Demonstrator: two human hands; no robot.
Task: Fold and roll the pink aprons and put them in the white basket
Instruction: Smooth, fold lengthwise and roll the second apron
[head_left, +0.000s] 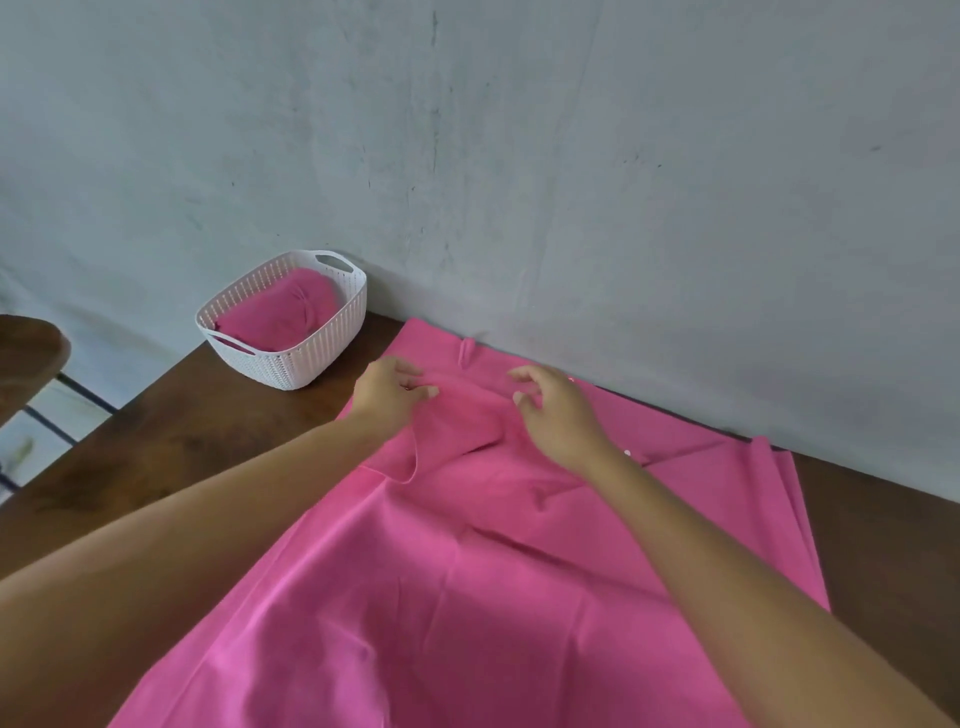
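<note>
While the dark brown wooden table (182, 441) bears our spread pink cloth apron (467, 571), the white ribbed plastic basket (291, 364) holds one rolled pink apron (280, 312). Our left hand (392, 397) pinches its top fold; our right hand (558, 415) curls over it, grip unclear. Uneven pulling could skew the fold.

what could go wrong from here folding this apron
1. More pink layers show under the spread pink cloth apron at its right edge; the left hand, pinching the cloth near the top, may lift more than one.
2. The white plastic lattice basket stands at the brown wooden table's far left corner with a rolled pink apron inside; a shove could tip it off.
</note>
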